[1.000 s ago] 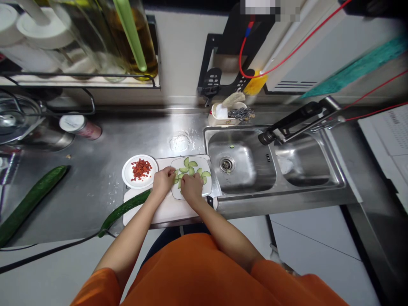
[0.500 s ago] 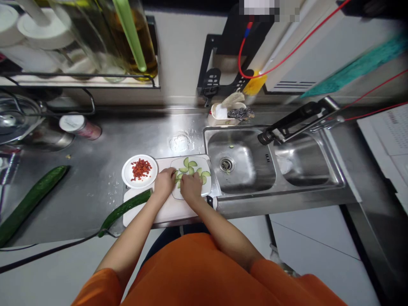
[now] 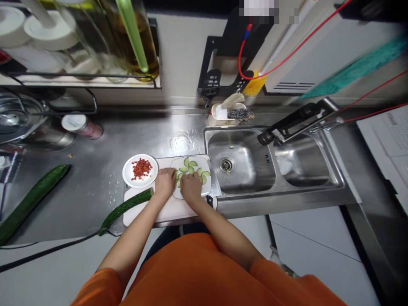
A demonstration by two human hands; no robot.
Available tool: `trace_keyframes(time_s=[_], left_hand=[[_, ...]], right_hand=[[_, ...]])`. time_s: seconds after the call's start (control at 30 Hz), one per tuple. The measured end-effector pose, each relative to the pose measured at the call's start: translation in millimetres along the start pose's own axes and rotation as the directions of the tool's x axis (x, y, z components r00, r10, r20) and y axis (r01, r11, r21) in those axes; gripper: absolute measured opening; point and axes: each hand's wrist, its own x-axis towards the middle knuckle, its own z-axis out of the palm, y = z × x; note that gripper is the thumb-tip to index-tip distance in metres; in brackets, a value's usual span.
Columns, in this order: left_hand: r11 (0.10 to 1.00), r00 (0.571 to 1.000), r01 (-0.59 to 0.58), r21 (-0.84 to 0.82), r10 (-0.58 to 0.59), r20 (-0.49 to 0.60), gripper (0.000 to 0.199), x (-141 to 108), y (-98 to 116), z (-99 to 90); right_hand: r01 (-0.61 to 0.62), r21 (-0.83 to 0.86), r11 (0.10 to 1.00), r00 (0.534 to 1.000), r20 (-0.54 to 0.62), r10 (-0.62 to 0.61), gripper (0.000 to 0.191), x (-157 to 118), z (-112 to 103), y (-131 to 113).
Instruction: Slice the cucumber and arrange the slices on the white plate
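Half-moon cucumber slices lie on a white squarish plate, which rests on a white cutting board. At the plate's left edge my left hand is closed, its fingertips on a cucumber slice. Close beside it, over the plate, my right hand has its fingers bent down onto the slices; the fingertips are partly hidden. A cut cucumber lies across the board's left end. Behind it stands a round white plate holding chopped red pieces.
A knife pokes out under the plate's right side. To the right is a double sink with a faucet. A whole cucumber and a lidded can are on the left counter, below a rack of bottles and jars.
Both hands stay over the plate in nearly the same pose. The view has shifted very slightly; the slices look unmoved.
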Motion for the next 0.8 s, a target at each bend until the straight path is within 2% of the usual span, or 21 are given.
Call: trace_keyframes(time_s=[0.33,0.5,0.63,0.8], left_hand=[[0.993,0.999,0.019,-0.119,-0.023,-0.029,0.025,-3.1,-0.1,-4.0],[0.986,0.989,0.024,-0.167,-0.048,-0.141,0.026,-10.6,-7.0,-16.5],[0.985,0.967,0.084,-0.154,-0.118,-0.224,0.025,-25.7,-25.8,-36.7],[0.960,0.921,0.256,-0.116,-0.278,-0.272,0.025,-52.8,-55.6,-52.7]], right_hand=[[0.006,0.005,1.000,0.999,-0.050,-0.006,0.022,-7.0,-2.2,4.1],[0.072,0.031,0.997,0.985,-0.160,-0.066,0.018,-22.6,-4.3,12.9],[0.105,0.117,0.988,0.952,-0.299,-0.066,0.019,-41.3,-3.8,35.2],[0.028,0.251,0.968,0.892,-0.443,0.089,0.019,-57.5,5.6,87.3]])
